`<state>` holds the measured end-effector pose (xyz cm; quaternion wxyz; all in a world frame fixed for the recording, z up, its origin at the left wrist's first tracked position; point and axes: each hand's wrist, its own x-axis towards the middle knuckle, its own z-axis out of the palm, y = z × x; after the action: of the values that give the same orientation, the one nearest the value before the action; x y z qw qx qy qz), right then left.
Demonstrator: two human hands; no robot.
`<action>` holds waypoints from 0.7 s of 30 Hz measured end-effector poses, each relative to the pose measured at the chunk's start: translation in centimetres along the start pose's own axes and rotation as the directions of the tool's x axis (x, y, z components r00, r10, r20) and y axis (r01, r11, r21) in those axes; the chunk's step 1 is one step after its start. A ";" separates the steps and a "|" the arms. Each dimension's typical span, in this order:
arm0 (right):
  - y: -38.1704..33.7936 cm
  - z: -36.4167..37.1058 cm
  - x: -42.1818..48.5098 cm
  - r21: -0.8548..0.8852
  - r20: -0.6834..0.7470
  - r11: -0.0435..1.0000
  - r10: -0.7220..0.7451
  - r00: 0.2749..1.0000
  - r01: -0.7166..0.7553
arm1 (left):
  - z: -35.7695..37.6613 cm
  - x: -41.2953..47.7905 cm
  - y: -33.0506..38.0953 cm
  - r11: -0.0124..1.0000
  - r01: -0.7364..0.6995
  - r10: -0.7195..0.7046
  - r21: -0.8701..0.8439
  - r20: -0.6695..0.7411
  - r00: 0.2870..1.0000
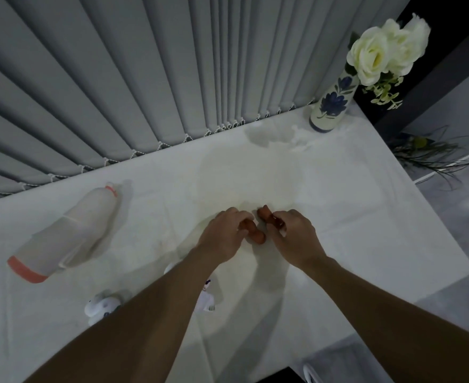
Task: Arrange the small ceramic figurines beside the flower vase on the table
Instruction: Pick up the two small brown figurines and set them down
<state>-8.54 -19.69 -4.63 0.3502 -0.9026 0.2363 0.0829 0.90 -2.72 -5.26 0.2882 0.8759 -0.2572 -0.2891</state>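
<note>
Pick-up step: left hand [225, 233] and right hand [291, 233] each close on a brown figurine [258, 236] at mid-table [366, 205], well apart from the vase [331, 106]. Next: carry them beside it.

Between the two hands at mid-table and the flower vase [331, 102] in the far right corner, the white tablecloth [352, 194] lies bare, an open lane. The white roses [385, 51] lean out over that corner above the vase. A pale bottle with a pink base [70, 236] lies on its side well to the left. Grey blinds [144, 78] close off the far edge. Small white figurines [102, 306] sit near the front edge, partly hidden under the left forearm.
</note>
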 end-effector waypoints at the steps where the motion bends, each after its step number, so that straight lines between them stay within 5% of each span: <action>1: 0.1 0.1 -0.1 0.003 0.003 1.000 -0.003 1.000 0.003 | 0.0 0.1 -0.2 1.000 -0.012 0.012 -0.005 0.000 1.000; 11: 1.7 0.0 -0.2 0.043 0.064 0.993 -0.109 0.992 0.106 | -0.2 -0.7 0.8 0.999 0.036 -0.034 -0.024 0.082 0.996; 21: 2.1 0.5 -0.1 0.034 0.004 0.987 -0.160 0.987 0.160 | 1.8 -1.3 1.7 0.997 0.055 -0.050 0.057 -0.085 0.995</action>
<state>-9.67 -20.64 -6.26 0.3715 -0.9124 0.1633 0.0537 -1.73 -3.76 -4.84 0.2649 0.9018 -0.2303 -0.2519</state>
